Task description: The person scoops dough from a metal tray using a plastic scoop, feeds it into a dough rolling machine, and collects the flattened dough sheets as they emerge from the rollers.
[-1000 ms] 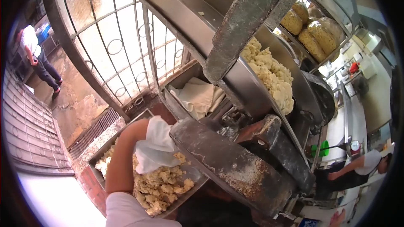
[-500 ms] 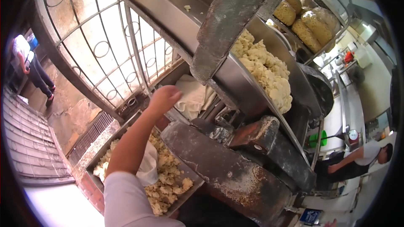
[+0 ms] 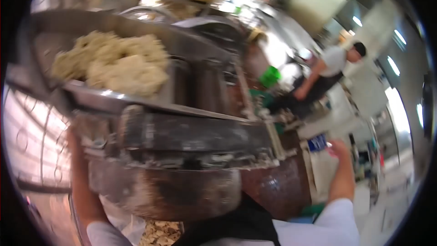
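While blur smears left hand and right hand | either grip: cannot tell | lower dough cut off

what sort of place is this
Probably a bakery or dough-making kitchen, going by the big mass of pale dough in the metal trough and the worn, heavy machinery just in front of it.

Workwear consists of a white shirt with short sleeves. A black garment, apparently an apron given the blur, covers the front.
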{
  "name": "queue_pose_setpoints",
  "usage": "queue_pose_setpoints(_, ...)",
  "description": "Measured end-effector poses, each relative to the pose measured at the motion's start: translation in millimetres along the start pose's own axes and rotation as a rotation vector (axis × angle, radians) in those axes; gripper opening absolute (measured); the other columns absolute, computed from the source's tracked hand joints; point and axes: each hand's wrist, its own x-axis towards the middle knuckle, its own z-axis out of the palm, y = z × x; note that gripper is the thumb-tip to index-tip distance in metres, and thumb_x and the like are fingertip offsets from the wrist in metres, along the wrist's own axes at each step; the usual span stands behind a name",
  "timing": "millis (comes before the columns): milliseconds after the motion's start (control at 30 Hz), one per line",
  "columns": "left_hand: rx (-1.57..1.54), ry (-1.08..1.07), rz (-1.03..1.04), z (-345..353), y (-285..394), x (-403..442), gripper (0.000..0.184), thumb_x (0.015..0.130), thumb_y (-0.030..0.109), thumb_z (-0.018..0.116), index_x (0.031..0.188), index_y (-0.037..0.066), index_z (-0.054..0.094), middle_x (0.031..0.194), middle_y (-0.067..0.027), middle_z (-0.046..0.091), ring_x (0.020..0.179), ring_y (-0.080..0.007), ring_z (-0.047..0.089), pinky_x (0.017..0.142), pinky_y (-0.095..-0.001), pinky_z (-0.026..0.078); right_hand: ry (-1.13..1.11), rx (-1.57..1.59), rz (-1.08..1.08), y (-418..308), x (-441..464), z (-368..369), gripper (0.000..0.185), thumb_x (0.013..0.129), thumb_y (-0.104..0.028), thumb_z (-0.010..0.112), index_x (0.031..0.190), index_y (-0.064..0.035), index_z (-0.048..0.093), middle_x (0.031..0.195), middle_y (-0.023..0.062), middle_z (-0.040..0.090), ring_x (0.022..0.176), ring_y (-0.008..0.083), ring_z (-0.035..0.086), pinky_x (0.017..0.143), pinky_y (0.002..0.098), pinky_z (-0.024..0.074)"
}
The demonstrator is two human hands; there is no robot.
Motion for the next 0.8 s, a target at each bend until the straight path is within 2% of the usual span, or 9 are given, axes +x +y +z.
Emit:
queue_pose_setpoints(67,-0.703,0.034,-0.175,-41,-19,17,0.025,0.091,0.022,0.045,0.106,0.007,0.060,0.100,-0.0150,0.063,0.091,-0.0296,0.062,0.083,-0.0398,0.048,0.133,-0.033,0.130,-5,2,16,0.035,0.074,-0.029,0.076,0.081,0.0030,0.064,0.067,0.0101,0.064,0.046,0.0190,0.056,0.040,0.0332,0.0453)
queue_pose_setpoints(133,-1.409,0.016,-0.222,-85,-42,22,0.025,0.091,0.020,0.046,0.107,0.007,0.061,0.102,-0.0131,0.063,0.092,-0.0264,0.062,0.086,-0.0367,0.048,0.130,-0.035,0.191,19,26,8,0.069,0.069,-0.030,0.080,0.116,0.0075,0.047,0.073,0.0131,0.065,0.051,0.0192,0.058,0.042,0.0342,0.0467)
queue_pose_setpoints(200,-1.966,-0.349,-0.182,-129,-83,22,0.025,0.091,0.018,0.046,0.109,0.007,0.061,0.105,-0.0112,0.063,0.093,-0.0232,0.062,0.089,-0.0335,0.048,0.089,-0.112,0.198,15,26,-2,0.094,0.068,-0.030,0.081,0.135,0.0056,0.027,0.080,0.0144,0.065,0.058,0.0197,0.060,0.046,0.0348,0.0483)
queue_pose_setpoints(333,-1.464,0.294,-0.114,-206,-44,-36,0.025,0.091,0.018,0.048,0.109,0.006,0.060,0.104,-0.0117,0.062,0.093,-0.0240,0.061,0.089,-0.0336,0.048,0.225,-0.086,-0.017,10,43,-3,0.103,0.071,-0.028,0.079,0.145,-0.0025,0.014,0.088,0.0143,0.065,0.066,0.0200,0.062,0.050,0.0357,0.0503)
queue_pose_setpoints(367,-1.401,0.374,-0.083,-231,-38,-64,0.025,0.090,0.018,0.048,0.109,0.006,0.060,0.104,-0.0119,0.062,0.093,-0.0242,0.061,0.089,-0.0336,0.048,0.180,0.242,-0.114,13,48,4,0.095,0.075,-0.023,0.075,0.146,-0.0056,0.015,0.087,0.0129,0.066,0.066,0.0199,0.062,0.051,0.0353,0.0507)
queue_pose_setpoints(467,-1.238,0.625,0.037,-307,14,-176,0.025,0.090,0.018,0.050,0.109,0.006,0.059,0.104,-0.0123,0.062,0.093,-0.0248,0.061,0.089,-0.0337,0.048,-0.072,0.098,-0.269,-50,20,11,0.049,0.082,-0.028,0.066,0.123,-0.0025,0.056,0.075,0.0061,0.061,0.057,0.0129,0.057,0.045,0.0258,0.0448)
queue_pose_setpoints(567,-1.134,0.785,0.163,-344,79,-267,0.025,0.089,0.018,0.051,0.109,0.006,0.059,0.103,-0.0127,0.061,0.093,-0.0254,0.061,0.089,-0.0338,0.048,-0.183,0.283,-0.515,-104,-41,29,0.047,0.084,-0.040,0.064,0.116,-0.0067,0.059,0.062,0.0009,0.053,0.047,0.0091,0.045,0.047,0.0223,0.0403)
queue_pose_setpoints(700,-1.037,0.811,0.249,-352,147,-357,0.025,0.088,0.018,0.053,0.109,0.005,0.058,0.102,-0.0132,0.061,0.093,-0.0261,0.060,0.089,-0.0339,0.047,-0.550,0.306,-0.927,-161,-138,30,0.052,0.085,-0.038,0.064,0.112,0.0060,0.056,0.060,0.0059,0.057,0.050,0.0138,0.054,0.048,0.0240,0.0426)
queue_pose_setpoints(800,-1.002,0.770,0.232,-322,178,-407,0.025,0.087,0.018,0.054,0.109,0.005,0.057,0.101,-0.0136,0.061,0.093,-0.0267,0.060,0.089,-0.0340,0.047,-1.601,0.012,-1.613,-234,-172,71,0.058,0.078,-0.027,0.075,0.117,0.0092,0.053,0.081,0.0167,0.066,0.063,0.0236,0.065,0.054,0.0294,0.0503)
